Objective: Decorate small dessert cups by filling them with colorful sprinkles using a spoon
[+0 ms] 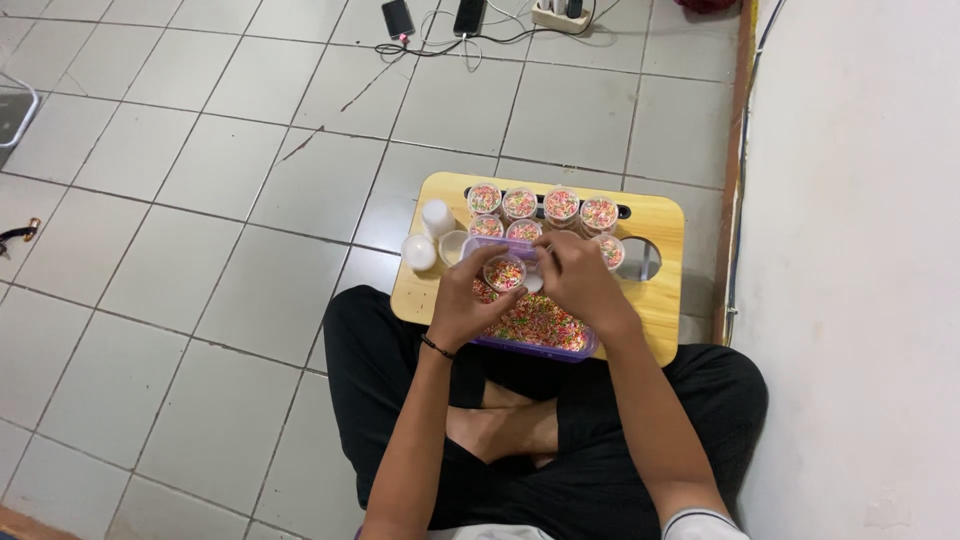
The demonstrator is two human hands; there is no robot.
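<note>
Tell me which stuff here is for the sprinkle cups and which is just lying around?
For the work:
left hand, holding a small cup
right hand
purple tub of sprinkles
filled cups
empty white cups
wooden lap table

Just lying about:
two phones
power strip

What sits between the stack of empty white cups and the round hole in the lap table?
In the head view, filled sprinkle cups stand in rows between the white cup stack and the hole of the lap table.

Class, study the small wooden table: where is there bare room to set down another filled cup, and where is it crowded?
Bare wood shows along the table's right side, around the round hole, and at the near-left corner below the white cups. The middle is crowded: filled cups, the purple tray, left hand and right hand.
</note>
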